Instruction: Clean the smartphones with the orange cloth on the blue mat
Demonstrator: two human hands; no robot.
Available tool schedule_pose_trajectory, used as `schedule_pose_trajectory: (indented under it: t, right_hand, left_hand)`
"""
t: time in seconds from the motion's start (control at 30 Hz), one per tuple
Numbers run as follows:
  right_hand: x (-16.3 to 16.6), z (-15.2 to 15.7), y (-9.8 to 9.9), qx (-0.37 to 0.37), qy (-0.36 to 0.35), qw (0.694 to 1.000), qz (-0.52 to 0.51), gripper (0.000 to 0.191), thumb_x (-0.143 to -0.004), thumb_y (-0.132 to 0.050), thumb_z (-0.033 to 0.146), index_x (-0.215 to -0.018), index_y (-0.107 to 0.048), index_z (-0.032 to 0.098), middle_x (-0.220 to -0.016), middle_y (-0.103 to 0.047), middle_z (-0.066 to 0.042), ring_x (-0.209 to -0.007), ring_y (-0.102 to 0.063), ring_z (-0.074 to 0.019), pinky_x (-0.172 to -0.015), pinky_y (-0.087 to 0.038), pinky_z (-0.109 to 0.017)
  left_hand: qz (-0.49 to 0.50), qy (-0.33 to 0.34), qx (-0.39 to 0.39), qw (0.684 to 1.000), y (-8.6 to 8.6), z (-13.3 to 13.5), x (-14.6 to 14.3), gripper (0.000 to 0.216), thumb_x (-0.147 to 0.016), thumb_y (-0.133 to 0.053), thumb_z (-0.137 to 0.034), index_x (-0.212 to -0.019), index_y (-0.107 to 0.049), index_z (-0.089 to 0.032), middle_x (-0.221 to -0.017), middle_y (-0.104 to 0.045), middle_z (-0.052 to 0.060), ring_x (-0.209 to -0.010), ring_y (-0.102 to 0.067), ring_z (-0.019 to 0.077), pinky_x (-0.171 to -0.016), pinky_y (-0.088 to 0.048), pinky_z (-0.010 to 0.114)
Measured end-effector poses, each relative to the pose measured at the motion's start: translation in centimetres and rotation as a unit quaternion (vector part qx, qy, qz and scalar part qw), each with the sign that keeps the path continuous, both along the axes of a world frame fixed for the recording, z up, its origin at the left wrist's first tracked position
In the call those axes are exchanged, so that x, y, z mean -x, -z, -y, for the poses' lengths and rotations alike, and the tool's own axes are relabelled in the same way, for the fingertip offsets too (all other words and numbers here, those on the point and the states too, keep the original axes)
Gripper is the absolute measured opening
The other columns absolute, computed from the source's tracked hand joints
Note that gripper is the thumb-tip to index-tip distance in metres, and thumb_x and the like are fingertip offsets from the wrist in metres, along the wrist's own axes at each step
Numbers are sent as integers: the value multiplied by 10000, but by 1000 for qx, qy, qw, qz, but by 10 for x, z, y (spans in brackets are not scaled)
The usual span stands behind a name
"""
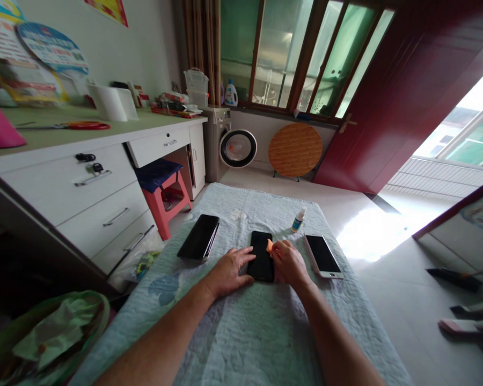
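Note:
A black phone [261, 252] lies screen up in the middle of a pale quilted cloth [241, 332]. My left hand [230, 271] rests flat beside the phone's left edge, with its fingers stretched onto it. My right hand [288, 262] is closed on a small orange cloth [269, 247] pressed against the phone's right edge. To the left lies a second black phone [198, 236] stacked on another. On the right sits a white-framed phone [322, 255]. A small bottle with a blue label [298, 220] stands behind it.
A white desk with drawers [100, 198] runs along the left, with a red stool [165, 198] under it. A green bag [48, 338] sits at lower left. A washing machine [229, 145] and a round wooden tabletop [295, 150] stand by the far wall.

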State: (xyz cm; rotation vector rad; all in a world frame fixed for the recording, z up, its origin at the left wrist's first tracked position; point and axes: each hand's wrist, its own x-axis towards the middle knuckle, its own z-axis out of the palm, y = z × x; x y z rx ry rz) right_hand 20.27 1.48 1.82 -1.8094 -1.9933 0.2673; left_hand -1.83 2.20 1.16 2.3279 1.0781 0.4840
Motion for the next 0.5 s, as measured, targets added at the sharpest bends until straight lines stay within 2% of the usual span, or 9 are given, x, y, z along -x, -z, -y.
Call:
schedule_pose_trajectory:
  t: [0.1,0.17,0.37,0.43,0.5]
  right_hand:
    - [1,-2,3,-3,32,999,17,200,-925,-476,248,-870,-663,206,-858,-587,-23,-729,-537,-124,-641,-353,-221]
    - [1,-2,2,12,37,999,27,231,-931,-468,261,-864,-682,207,-858,-600,-30,-735,-549,-126,-641,-354,-225]
    - [4,7,-15,66,18,996,57,281,-905,-498,283,-767,-719,179,-789,-663,-64,-733,-583,-143,-624,-353,-233]
    - [7,14,-24,101,7,994,51,268,-877,-517,268,-719,-716,182,-712,-666,-47,-662,-575,-131,-584,-338,-230]
    - [9,20,-33,169,1,985,28,248,-842,-528,254,-703,-721,185,-635,-658,-26,-561,-551,-113,-525,-311,-226]
  left_hand:
    - [-6,-12,-13,1000,0,2,-1,608,-714,-759,-297,-1290,-591,-196,-1508,-388,123,-1335,-410,328,-1129,-282,474]
    - [-9,-21,-20,1000,-1,3,-1,625,-702,-771,-308,-1290,-592,-199,-1518,-369,124,-1337,-393,339,-1119,-294,477]
    - [-20,-26,-17,999,-4,5,-3,708,-709,-771,-351,-1355,-527,-196,-1446,-475,112,-1258,-443,313,-1080,-347,440]
    - [-22,-27,-18,999,-4,5,-4,761,-713,-767,-361,-1396,-478,-191,-1449,-473,110,-1258,-438,308,-1078,-349,436]
    - [-30,-28,-20,999,-5,5,-4,743,-718,-763,-365,-1387,-492,-189,-1452,-470,108,-1257,-433,308,-1079,-347,436]
